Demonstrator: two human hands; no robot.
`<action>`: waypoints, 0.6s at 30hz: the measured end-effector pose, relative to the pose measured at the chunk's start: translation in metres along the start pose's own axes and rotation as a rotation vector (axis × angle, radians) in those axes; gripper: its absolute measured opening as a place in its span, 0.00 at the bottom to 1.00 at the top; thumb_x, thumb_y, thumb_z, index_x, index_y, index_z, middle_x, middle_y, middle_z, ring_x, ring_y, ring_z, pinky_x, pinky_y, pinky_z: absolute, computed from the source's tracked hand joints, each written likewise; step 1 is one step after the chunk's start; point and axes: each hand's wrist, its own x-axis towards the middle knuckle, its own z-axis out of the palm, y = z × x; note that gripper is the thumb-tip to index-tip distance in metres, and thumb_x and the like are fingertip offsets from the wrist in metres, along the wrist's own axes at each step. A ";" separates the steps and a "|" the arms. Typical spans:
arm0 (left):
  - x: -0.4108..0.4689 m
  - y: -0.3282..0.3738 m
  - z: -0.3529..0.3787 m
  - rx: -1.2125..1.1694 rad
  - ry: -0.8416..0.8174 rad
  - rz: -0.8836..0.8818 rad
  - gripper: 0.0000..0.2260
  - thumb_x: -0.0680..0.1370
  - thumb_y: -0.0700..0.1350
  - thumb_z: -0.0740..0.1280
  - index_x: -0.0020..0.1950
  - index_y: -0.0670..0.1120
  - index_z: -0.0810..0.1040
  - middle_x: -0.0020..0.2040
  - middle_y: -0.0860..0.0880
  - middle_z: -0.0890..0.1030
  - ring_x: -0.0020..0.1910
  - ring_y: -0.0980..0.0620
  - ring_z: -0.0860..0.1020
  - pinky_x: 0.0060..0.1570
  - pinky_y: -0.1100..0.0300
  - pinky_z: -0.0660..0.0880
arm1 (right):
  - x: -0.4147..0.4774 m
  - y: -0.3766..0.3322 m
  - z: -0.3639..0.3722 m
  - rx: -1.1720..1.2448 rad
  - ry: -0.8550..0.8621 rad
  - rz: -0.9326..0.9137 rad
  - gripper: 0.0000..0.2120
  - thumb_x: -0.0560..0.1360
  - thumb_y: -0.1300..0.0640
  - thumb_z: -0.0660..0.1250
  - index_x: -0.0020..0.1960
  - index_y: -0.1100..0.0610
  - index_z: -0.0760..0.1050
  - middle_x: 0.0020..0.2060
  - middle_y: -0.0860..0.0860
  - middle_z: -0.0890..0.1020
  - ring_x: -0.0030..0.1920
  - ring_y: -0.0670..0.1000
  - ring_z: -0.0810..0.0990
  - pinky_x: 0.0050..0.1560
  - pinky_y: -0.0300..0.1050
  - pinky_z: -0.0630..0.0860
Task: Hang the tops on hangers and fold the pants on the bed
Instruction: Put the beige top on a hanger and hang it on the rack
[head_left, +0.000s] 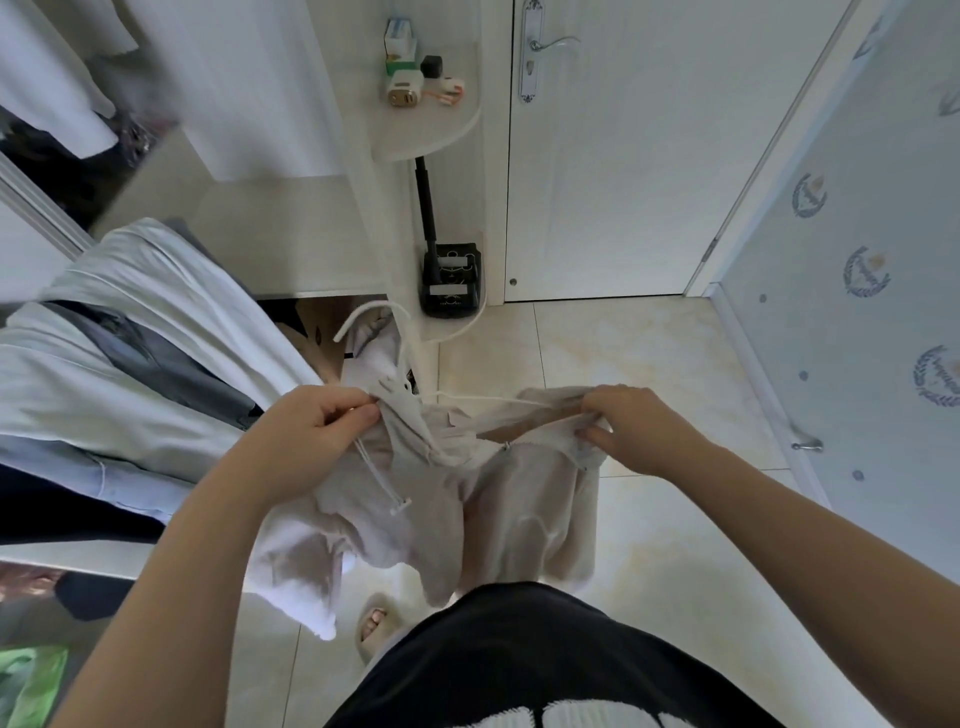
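Our left hand (322, 431) and right hand (631, 426) both pinch the beige top (467, 499) just below the white hanger (363, 312), and if we tug too hard one shoulder may slip off it.

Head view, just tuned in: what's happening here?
A person stands beside hanging clothes, holding a beige hooded top in both hands. The left hand pinches it near the white hanger, whose hook pokes up above the fabric; the right hand grips the opposite edge. The top isn't hung up yet.
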 end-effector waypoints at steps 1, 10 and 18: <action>0.000 0.001 0.001 0.013 -0.013 -0.007 0.13 0.83 0.50 0.62 0.45 0.49 0.84 0.36 0.43 0.82 0.34 0.45 0.78 0.40 0.49 0.75 | -0.002 -0.003 -0.007 0.079 0.031 -0.019 0.05 0.79 0.54 0.67 0.49 0.55 0.77 0.45 0.49 0.77 0.50 0.55 0.76 0.47 0.44 0.65; 0.014 0.048 0.031 0.012 -0.088 0.199 0.12 0.83 0.46 0.64 0.41 0.48 0.81 0.30 0.50 0.76 0.29 0.55 0.71 0.33 0.62 0.66 | -0.014 -0.093 -0.051 0.553 0.130 -0.395 0.07 0.78 0.52 0.67 0.42 0.52 0.73 0.47 0.45 0.77 0.49 0.46 0.75 0.53 0.41 0.71; 0.018 0.057 0.033 -0.149 0.150 0.275 0.05 0.79 0.40 0.71 0.50 0.48 0.86 0.42 0.59 0.85 0.45 0.60 0.82 0.46 0.67 0.76 | -0.020 -0.102 -0.049 0.506 0.246 -0.232 0.14 0.76 0.39 0.64 0.42 0.45 0.63 0.32 0.39 0.73 0.34 0.42 0.71 0.34 0.36 0.64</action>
